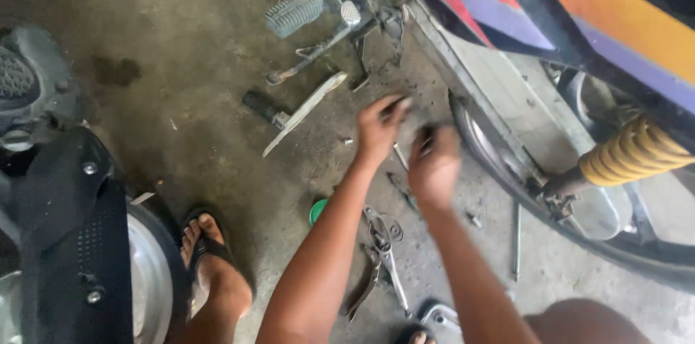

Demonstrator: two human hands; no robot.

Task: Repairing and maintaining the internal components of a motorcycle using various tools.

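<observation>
**Count on the floor**

You've got two hands in view: left point(379, 129), right point(433, 167). One foot in a sandal point(210, 257). One motorcycle rear wheel point(507, 170), one yellow shock spring point(633, 152). One footpeg point(293, 13), one kick lever point(318, 47). One pair of pliers point(376, 264), one green lid point(317, 210), one long rod point(516, 239). Second scooter point(65, 243) on your left: one.

yellow shock spring point(633, 152), green lid point(317, 210)
</observation>
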